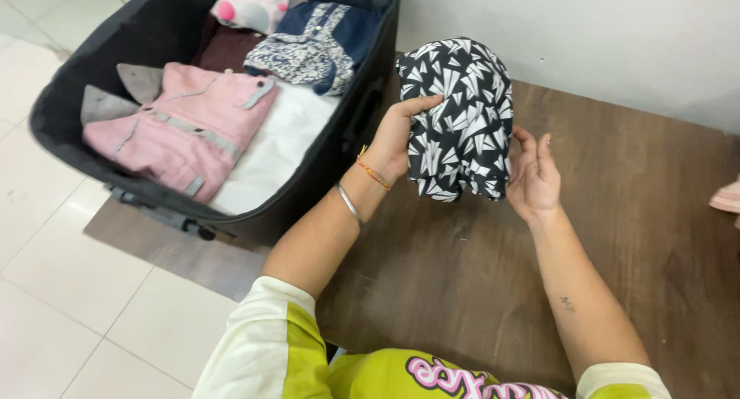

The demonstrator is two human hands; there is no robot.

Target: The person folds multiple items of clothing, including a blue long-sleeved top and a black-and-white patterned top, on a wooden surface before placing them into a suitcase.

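Left hand (397, 141) grips rolled black-and-white cloth (460, 121) right of suitcase (69, 67); right hand (532, 175), fingers open, steadies it, keeping the roll tight.

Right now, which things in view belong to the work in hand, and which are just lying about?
In hand:
- black-and-white patterned garment, rolled up, gripped by the left hand, with the right hand open beside it
- open black suitcase holding a folded pink shirt and other folded clothes

Lying about:
- brown table
- pink thing at the table's right edge, too cut off to identify
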